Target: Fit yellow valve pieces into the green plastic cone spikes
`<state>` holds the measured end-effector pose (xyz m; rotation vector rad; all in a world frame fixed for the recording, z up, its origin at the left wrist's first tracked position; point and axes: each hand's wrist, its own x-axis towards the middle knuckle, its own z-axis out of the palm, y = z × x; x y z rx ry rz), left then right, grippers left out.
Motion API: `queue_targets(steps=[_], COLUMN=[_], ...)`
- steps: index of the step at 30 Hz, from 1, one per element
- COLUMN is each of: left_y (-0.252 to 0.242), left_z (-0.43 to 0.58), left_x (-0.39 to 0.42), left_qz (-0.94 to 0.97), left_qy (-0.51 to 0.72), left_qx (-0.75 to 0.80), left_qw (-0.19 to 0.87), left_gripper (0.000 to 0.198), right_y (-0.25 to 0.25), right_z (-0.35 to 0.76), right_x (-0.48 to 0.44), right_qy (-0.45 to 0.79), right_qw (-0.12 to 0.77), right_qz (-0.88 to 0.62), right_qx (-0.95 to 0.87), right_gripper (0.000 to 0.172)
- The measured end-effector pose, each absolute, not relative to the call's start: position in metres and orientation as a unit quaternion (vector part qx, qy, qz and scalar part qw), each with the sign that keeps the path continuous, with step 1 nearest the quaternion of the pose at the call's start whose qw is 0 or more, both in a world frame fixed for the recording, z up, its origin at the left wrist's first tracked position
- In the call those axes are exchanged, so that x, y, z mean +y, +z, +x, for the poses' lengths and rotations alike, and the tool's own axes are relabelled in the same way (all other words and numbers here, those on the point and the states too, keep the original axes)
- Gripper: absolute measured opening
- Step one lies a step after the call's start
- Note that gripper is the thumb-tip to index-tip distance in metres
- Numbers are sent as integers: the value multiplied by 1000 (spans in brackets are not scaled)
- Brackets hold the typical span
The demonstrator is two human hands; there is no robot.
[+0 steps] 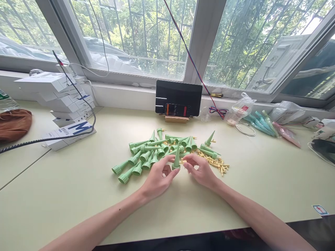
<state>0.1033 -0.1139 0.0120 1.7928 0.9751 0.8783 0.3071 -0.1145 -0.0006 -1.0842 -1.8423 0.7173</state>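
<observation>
Between the thumb and fingers of my left hand point(160, 177) a green plastic cone-shaped spike point(177, 158) stands upright, its tip pointing up. My right hand point(202, 170) is just to the right of it, pinching a small yellow plastic peg point(183, 161) against the cone's side; whether the peg is seated in the cone I cannot tell. Behind my hands lies a pile of similar green cones point(146, 156), most on their sides with open ribbed caps toward me. Loose yellow pegs point(218, 163) are heaped behind my right hand.
A phone point(176, 110) leans on a dark tablet point(179, 91) at the back. Stacked white boxes point(70, 101) and a black cable point(52, 138) are at the left, near a brown cloth point(15, 124). Plastic bags point(239, 108) and bagged blue-green items point(261, 123) lie at the right.
</observation>
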Motion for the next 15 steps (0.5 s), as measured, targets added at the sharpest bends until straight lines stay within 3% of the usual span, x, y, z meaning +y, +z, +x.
queue_targets(steps=[8,15], left_y=[10,15], left_z=[103,104], left_x=[-113,-115], left_qz=[722,722], left_qy=[360,360], left_qx=[397,392], left_qw=[439,442], left_gripper=[32,31], right_y=[-3,-1], right_z=[307,307], right_x=[-114,-115], right_qy=[271,289], right_qw=[429,413], right_qz=[-423,-425], right_qx=[-751,-752], right_gripper=[15,24])
